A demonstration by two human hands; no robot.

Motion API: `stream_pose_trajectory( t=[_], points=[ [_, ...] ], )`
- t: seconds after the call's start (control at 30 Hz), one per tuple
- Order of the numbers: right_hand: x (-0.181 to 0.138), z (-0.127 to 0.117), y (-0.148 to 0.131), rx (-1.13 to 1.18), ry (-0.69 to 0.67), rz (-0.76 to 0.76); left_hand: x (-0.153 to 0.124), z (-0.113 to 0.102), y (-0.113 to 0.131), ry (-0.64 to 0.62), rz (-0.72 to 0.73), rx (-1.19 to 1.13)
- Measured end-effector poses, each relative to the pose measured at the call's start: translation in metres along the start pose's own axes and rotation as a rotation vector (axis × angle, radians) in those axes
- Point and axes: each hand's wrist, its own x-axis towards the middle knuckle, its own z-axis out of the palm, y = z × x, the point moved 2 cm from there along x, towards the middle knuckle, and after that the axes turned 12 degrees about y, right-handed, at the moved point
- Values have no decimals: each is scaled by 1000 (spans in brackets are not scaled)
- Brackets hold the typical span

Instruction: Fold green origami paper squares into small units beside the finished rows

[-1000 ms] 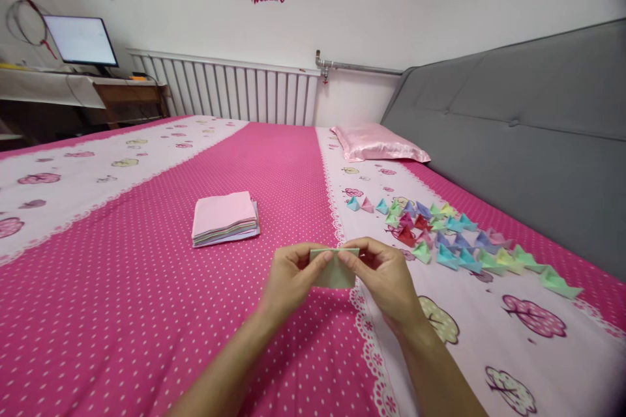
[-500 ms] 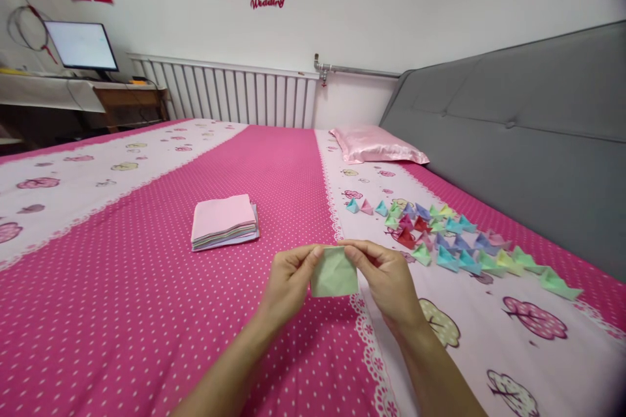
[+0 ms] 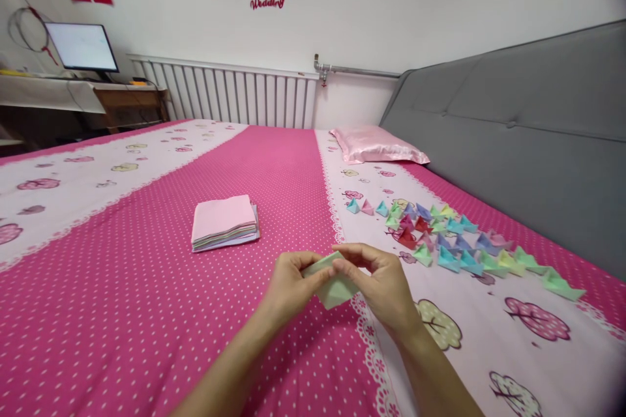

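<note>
A light green sheet of paper (image 3: 337,292) is held above the bed between both hands, turned so one corner points down. My left hand (image 3: 293,280) pinches its left side, thumb in front and fingers behind. My right hand (image 3: 381,280) grips the upper right part, its thumb pressed close to the left thumb near the middle. The fingers hide part of the paper, so its folds are only partly visible. To the left, a stack of coloured paper squares (image 3: 223,221), pink on top, lies on the bedspread.
Several small folded paper boats (image 3: 460,244) in many colours stand in rows on the right. A pink pillow (image 3: 376,144) lies against the grey headboard (image 3: 513,124). The bed has a pink dotted bedspread (image 3: 147,313). A monitor (image 3: 81,45) stands on a desk far left.
The green paper has turned from lying square to a slanted, corner-down position. Both hands have shifted their hold, and the thumbs have come together at its middle.
</note>
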Motion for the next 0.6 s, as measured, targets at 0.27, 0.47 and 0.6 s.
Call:
stream_pose_trajectory(
  t=[0.27,0.47,0.6],
  points=[
    [2,-1,2,15,-9,8,2,-8,10,103,-53,-290],
    [1,-4,-4,-91,53,-122,2,-7,10,71,-16,-326],
    [0,-2,-6,-115,14,-128,1,-8,10,141,-3,-334]
  ],
)
